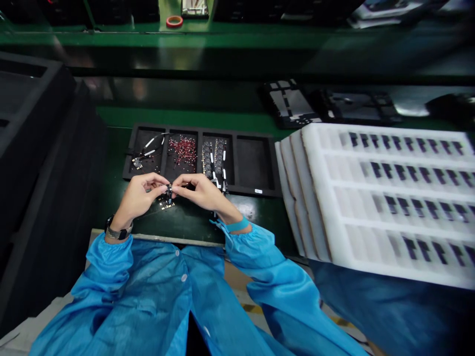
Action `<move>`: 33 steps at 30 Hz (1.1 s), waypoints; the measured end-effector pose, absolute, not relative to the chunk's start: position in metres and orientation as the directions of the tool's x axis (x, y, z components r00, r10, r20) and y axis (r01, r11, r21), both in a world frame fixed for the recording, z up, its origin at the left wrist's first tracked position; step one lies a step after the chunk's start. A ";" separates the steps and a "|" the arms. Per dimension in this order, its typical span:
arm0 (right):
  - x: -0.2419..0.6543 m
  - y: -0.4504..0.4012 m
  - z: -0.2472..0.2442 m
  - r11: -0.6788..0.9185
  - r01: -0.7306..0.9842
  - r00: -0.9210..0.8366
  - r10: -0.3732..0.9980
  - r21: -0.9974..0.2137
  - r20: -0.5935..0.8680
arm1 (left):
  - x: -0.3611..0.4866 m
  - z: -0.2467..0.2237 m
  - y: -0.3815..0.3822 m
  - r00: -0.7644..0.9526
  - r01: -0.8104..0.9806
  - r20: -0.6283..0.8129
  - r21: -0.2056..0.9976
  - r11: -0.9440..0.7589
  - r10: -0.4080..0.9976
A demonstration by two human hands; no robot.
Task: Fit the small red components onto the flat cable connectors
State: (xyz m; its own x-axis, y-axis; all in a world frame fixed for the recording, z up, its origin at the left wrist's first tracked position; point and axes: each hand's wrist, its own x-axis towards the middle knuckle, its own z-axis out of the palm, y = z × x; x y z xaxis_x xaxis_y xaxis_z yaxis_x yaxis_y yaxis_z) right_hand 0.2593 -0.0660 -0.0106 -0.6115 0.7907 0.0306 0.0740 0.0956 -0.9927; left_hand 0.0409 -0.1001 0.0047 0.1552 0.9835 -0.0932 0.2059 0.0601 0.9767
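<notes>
Fingertips of my left hand (143, 195) and my right hand (196, 190) meet just in front of the black tray (256, 192), both pinched on a small dark part (169, 193). Directly below it a little circuit board (166, 203) shows, partly covered by my fingers; whether the two are joined I cannot tell. The tray's compartments hold a board with black and white leads (137, 162), a heap of tiny red parts (182, 150) and rows of small boards (207, 158) with white-tagged cables. The compartment at the right end shows its bare floor.
On the right stands a stack of white foam trays (322, 193) with rows of dark parts. Black foam trays (44, 123) pile up at the left. Behind lie dark device frames (291, 104), and a roll of red tape (174, 21) rests on the green shelf.
</notes>
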 end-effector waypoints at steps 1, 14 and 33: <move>0.260 -0.065 -0.011 0.077 0.065 -0.618 0.786 -0.995 0.020 | 0.041 0.004 -0.100 0.163 0.189 -0.106 0.979 0.074 0.981; 0.263 -0.060 -0.016 -0.087 0.040 -0.646 0.758 -0.995 -0.092 | 0.046 0.002 -0.101 0.161 0.131 -0.131 0.985 0.111 0.978; 0.276 0.007 -0.003 0.537 0.644 -0.589 0.802 -0.545 0.094 | -0.001 0.039 -0.120 -0.197 -0.164 -0.005 0.986 -0.027 0.980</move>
State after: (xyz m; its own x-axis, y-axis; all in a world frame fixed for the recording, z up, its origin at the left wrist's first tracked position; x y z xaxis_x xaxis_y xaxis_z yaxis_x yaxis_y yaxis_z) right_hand 0.2755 0.0074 -0.0027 -0.5895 0.8023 0.0938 0.6442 0.5370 -0.5446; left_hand -0.0005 -0.1200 0.0393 -0.1966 0.9805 -0.0055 -0.1644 -0.0274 0.9860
